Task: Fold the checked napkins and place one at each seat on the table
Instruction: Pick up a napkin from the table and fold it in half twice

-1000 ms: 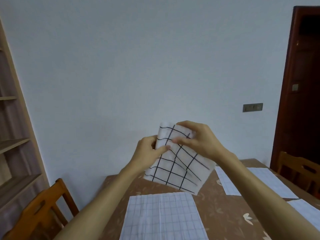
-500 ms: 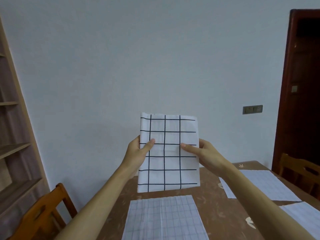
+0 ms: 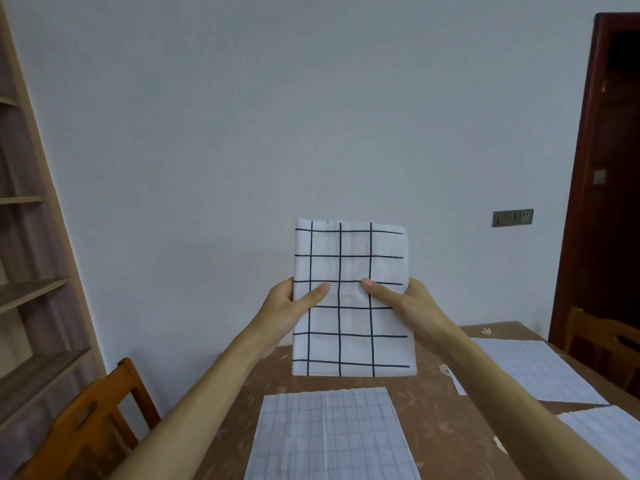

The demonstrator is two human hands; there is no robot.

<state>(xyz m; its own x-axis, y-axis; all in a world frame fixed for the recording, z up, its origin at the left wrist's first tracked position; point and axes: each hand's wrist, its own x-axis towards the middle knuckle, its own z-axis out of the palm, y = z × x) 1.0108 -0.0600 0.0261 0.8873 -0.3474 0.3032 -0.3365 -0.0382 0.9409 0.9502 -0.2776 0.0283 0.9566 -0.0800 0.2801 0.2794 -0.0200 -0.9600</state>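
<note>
A white napkin with dark checks is folded into an upright rectangle and held in the air above the brown table. My left hand grips its left edge, thumb on the front. My right hand grips its right edge the same way. The fingers of both hands are hidden behind the cloth.
Pale fine-checked mats lie on the table: one in front, one at the right, another at the lower right. Wooden chairs stand at the left and the right. Shelves fill the left wall; a dark door is at right.
The napkin went from tilted and bunched between my hands to flat and upright, with one hand on each side. Over the last half second it has barely moved.
</note>
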